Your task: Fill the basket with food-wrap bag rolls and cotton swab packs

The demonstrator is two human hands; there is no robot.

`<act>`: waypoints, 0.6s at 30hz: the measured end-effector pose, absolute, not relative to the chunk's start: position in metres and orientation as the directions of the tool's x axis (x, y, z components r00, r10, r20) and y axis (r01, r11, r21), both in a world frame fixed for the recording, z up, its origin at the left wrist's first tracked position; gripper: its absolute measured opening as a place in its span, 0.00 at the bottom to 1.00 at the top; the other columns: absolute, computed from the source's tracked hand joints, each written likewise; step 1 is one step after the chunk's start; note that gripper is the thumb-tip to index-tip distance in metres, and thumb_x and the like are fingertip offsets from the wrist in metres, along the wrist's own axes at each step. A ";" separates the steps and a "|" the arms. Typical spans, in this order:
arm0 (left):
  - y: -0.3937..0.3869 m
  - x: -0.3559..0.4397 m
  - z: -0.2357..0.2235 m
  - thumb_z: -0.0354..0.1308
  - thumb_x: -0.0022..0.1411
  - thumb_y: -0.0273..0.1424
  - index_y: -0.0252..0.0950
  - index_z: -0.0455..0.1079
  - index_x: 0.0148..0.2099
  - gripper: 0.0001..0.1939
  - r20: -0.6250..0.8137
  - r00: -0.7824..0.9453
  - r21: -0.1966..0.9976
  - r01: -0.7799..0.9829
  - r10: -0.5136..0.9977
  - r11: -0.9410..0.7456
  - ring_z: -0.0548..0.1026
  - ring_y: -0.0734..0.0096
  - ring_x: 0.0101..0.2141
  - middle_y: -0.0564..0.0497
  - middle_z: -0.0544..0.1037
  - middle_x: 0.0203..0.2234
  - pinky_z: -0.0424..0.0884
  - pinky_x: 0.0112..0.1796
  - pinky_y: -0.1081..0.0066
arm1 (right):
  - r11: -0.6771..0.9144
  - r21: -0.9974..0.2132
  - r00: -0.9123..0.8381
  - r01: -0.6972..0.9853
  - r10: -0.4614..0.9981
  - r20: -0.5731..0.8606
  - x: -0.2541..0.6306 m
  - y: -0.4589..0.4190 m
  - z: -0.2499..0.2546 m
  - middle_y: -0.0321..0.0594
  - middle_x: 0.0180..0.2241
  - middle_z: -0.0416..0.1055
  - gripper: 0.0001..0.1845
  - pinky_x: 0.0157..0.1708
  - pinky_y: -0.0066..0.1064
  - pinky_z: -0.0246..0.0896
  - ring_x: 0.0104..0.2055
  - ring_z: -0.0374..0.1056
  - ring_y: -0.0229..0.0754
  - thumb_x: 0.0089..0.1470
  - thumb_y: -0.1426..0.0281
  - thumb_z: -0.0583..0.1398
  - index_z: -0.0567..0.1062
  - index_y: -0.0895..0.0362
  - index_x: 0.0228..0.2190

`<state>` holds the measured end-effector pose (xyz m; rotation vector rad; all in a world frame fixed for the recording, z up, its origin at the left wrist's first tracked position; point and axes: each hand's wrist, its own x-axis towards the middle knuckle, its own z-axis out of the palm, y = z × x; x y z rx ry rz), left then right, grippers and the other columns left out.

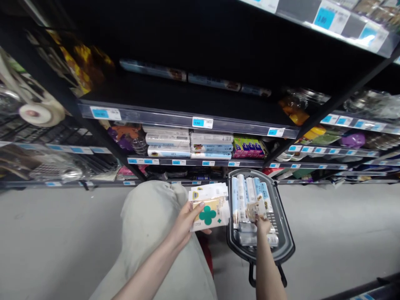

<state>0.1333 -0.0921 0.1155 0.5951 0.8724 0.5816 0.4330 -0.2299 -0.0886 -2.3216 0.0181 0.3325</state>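
Note:
Several flat packets [210, 211] are fanned in my left hand [186, 216], thumb on top; the front one is tan and white with a green clover print. To their right, on the floor, stands a grey basket [283, 221] with a black rim and handle. Inside it lie rolls in blue and white wrapping [241, 196], most lengthwise and some crosswise at the near end. My right hand [264, 225] reaches into the basket, fingers closed on a small clear and tan packet [254, 209] over the rolls. Its fingertips are partly hidden.
Ahead is a dark shelf unit [187, 114] with price tags. Its lower shelf holds stacked wrapped rolls [168, 139] and green and pink boxes [248, 146]; more rolls [212, 82] lie at the back above. My bent knee [150, 216] is left of the basket, over grey floor [337, 233].

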 end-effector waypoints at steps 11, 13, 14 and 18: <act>-0.087 0.147 0.110 0.62 0.54 0.32 0.33 0.62 0.43 0.16 -0.594 0.459 0.691 -0.131 0.661 0.711 0.78 0.58 0.28 0.43 0.78 0.36 0.75 0.15 0.66 | -0.928 -0.296 0.873 -0.228 -0.061 -0.484 0.456 -0.214 -0.119 0.43 0.46 0.68 0.16 0.44 0.41 0.65 0.45 0.67 0.43 0.57 0.63 0.58 0.69 0.59 0.45; -0.087 0.148 0.111 0.62 0.54 0.31 0.33 0.63 0.43 0.16 -0.612 0.447 0.683 -0.118 0.653 0.721 0.78 0.58 0.28 0.43 0.78 0.36 0.75 0.14 0.66 | -0.932 -0.272 0.865 -0.238 -0.077 -0.496 0.462 -0.215 -0.113 0.44 0.46 0.68 0.17 0.44 0.42 0.64 0.45 0.67 0.44 0.56 0.63 0.58 0.70 0.60 0.44; -0.086 0.148 0.111 0.62 0.54 0.31 0.33 0.63 0.43 0.17 -0.617 0.444 0.680 -0.114 0.649 0.725 0.78 0.58 0.28 0.43 0.78 0.36 0.75 0.15 0.66 | -0.932 -0.266 0.864 -0.248 -0.088 -0.496 0.464 -0.216 -0.108 0.44 0.46 0.68 0.17 0.45 0.42 0.64 0.46 0.66 0.44 0.56 0.63 0.58 0.70 0.60 0.44; -0.085 0.150 0.114 0.63 0.53 0.31 0.33 0.63 0.43 0.17 -0.616 0.446 0.678 -0.120 0.649 0.725 0.79 0.58 0.28 0.43 0.78 0.35 0.75 0.15 0.66 | -0.906 -0.309 0.890 -0.289 -0.135 -0.436 0.466 -0.221 -0.076 0.45 0.47 0.67 0.17 0.46 0.44 0.62 0.47 0.65 0.45 0.57 0.63 0.58 0.69 0.60 0.45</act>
